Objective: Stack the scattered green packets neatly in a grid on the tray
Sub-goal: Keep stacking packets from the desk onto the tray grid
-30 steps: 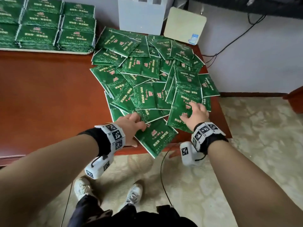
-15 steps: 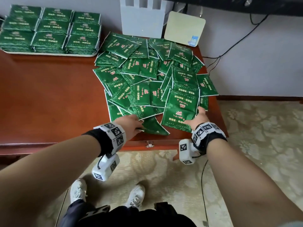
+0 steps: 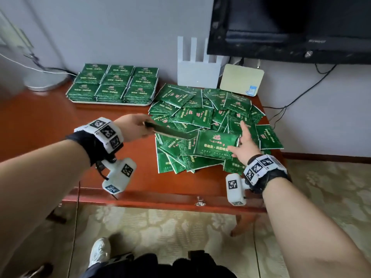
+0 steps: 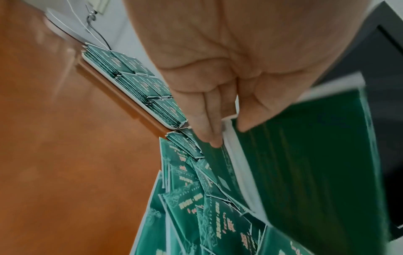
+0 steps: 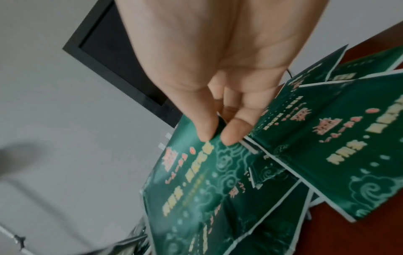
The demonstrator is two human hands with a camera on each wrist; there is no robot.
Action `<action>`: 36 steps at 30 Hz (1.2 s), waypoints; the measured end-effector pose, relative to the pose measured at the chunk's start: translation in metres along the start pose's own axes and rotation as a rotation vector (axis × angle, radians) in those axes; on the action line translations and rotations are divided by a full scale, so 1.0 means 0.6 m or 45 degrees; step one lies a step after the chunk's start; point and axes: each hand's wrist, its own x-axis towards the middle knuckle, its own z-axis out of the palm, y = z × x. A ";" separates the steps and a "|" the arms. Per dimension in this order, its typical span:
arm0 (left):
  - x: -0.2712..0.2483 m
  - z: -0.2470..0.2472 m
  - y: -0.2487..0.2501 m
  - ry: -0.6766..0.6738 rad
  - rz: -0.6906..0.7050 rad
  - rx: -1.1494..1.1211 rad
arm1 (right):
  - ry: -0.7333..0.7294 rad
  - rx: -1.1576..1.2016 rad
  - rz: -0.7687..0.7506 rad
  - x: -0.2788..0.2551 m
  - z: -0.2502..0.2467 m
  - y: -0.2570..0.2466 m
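Observation:
Scattered green packets (image 3: 200, 115) lie in a loose pile on the right of the red-brown table (image 3: 50, 125). At the back left a white tray (image 3: 110, 102) holds a three-by-three grid of stacked packets (image 3: 112, 85). My left hand (image 3: 144, 125) pinches one packet (image 3: 170, 133), seen edge-on, above the pile's left side; thumb and fingers (image 4: 209, 124) clamp this packet (image 4: 305, 155). My right hand (image 3: 239, 141) holds another packet (image 3: 214, 144) over the pile's near right. Its thumb (image 5: 205, 120) and a finger pinch that packet's (image 5: 196, 181) edge, and the forefinger sticks out.
A white router (image 3: 197, 75) and a beige box (image 3: 242, 79) stand against the wall behind the pile. A black screen (image 3: 291, 27) hangs above them. A grey round base (image 3: 46, 83) sits at the far left. The table's front edge (image 3: 160, 199) is near my wrists; cables trail at right.
Both hands came off the pile's near edge, each lifting a packet. The left hand rose up and leftward. The head view tilted up, bringing the screen and the wall into sight.

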 end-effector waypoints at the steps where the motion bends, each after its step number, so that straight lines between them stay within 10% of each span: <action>1: 0.000 -0.007 -0.006 -0.006 0.022 0.022 | -0.036 -0.067 -0.036 0.000 0.003 -0.008; 11: 0.030 0.003 -0.059 0.046 0.059 -0.033 | 0.050 -0.539 0.058 0.018 0.028 -0.038; 25: 0.096 0.019 -0.101 -0.235 -0.123 0.894 | -0.038 -0.408 0.013 0.041 0.064 -0.050; 36: 0.129 0.018 -0.178 0.163 -0.154 0.451 | -0.125 -0.221 0.008 0.072 0.114 -0.063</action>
